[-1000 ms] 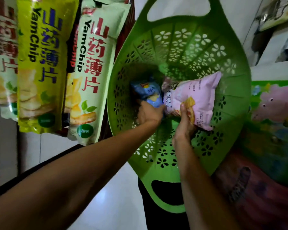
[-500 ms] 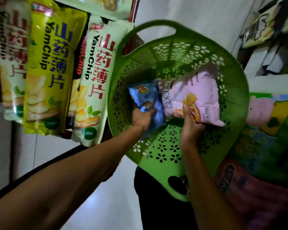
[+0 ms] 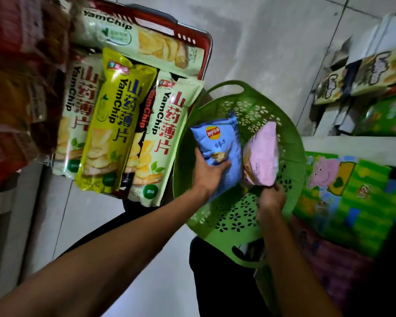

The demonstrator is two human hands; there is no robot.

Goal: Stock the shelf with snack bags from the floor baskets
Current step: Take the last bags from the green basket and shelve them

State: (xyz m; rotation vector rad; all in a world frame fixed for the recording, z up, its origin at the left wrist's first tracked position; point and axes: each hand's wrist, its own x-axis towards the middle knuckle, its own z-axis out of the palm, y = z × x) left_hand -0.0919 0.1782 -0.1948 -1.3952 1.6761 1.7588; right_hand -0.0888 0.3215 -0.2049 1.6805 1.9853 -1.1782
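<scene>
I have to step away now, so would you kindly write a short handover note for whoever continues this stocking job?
Left hand: gripping the blue Lay's bag.
Right hand: gripping the bottom of the pink bag.
Both bags sit over the green basket, which looks otherwise empty.
Left: shelve both, then the YamChip bags in the red basket.

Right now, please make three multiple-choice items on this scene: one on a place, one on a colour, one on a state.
1. Where is the blue bag?
A. over the green basket
B. on the floor
C. on the shelf

2. What colour is the bag in the right hand?
A. yellow
B. pink
C. red

3. What does the left hand do?
A. hangs free
B. holds the basket handle
C. has a grip on the blue bag

Answers: 1 A, the basket surrounds it. 2 B, the pink bag rises from that hand. 3 C, fingers wrap the bag.
</scene>
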